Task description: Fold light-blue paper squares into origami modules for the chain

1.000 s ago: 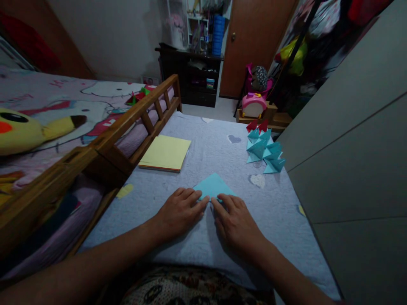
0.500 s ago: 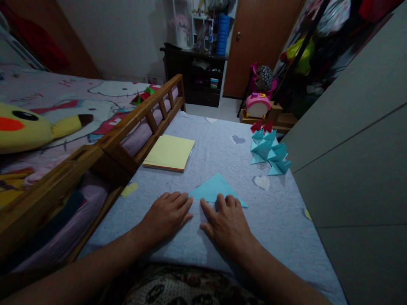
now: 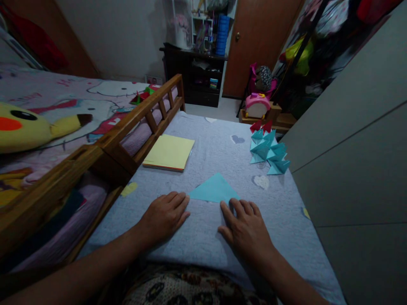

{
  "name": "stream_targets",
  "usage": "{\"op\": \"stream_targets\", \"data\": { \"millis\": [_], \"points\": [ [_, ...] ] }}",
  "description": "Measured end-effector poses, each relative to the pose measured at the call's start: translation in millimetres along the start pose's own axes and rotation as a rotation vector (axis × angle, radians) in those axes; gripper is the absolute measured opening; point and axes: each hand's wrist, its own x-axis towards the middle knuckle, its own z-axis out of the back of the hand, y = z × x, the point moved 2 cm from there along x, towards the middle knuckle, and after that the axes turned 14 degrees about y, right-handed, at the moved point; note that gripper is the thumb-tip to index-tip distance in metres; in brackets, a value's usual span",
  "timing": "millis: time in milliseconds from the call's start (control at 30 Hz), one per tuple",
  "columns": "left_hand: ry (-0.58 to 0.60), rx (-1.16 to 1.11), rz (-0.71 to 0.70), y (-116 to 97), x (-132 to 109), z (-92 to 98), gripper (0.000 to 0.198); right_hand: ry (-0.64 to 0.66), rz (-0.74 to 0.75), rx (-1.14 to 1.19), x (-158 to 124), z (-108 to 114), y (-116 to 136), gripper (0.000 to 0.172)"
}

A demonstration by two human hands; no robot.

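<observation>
A light blue paper folded into a triangle (image 3: 213,189) lies flat on the grey-blue bedsheet (image 3: 210,148) in front of me. My left hand (image 3: 165,215) rests palm down with fingers stretched out, its fingertips at the triangle's left corner. My right hand (image 3: 246,228) also lies flat and open, fingertips pressing the triangle's lower right edge. Neither hand grips anything.
A stack of yellow paper squares (image 3: 169,152) lies at the left by the wooden bed rail (image 3: 127,127). A cluster of folded blue and red paper pieces (image 3: 267,148) sits at the right near the grey wardrobe (image 3: 349,140). A yellow plush toy (image 3: 28,127) lies on the neighbouring bed.
Both hands slid apart along the triangle's bottom edge: the left drew back to the left corner, the right moved to the right end. The paper stayed flat.
</observation>
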Motion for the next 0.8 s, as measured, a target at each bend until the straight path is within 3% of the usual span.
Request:
{"op": "stream_targets", "data": {
  "millis": [200, 500, 600, 667, 733, 800],
  "points": [
    [-0.059, -0.004, 0.006, 0.4, -2.0, -0.8, 0.023, -0.061, -0.050, -0.022, -21.2, -5.4, -22.9, 0.047],
    [-0.047, -0.061, 0.028, 2.0, -2.8, 3.4, 0.021, -0.047, -0.115, 0.003, -35.1, -6.4, -46.1, 0.037],
    [0.010, -0.114, 0.060, 4.1, 0.0, 7.7, 0.018, 0.042, -0.148, 0.028, -31.3, 8.5, -54.6, 0.024],
    [0.065, -0.163, 0.097, 6.2, 6.0, 12.2, 0.017, 0.170, -0.147, 0.070, -23.6, 21.5, -57.5, 0.016],
    [0.122, -0.228, 0.129, 7.6, 16.5, 16.3, 0.016, 0.286, -0.140, 0.111, -11.8, 33.9, -56.7, 0.017],
    [0.121, -0.281, 0.140, 7.0, 30.6, 19.2, 0.020, 0.289, -0.132, 0.150, 3.4, 43.8, -52.9, 0.024]
  ]
}}
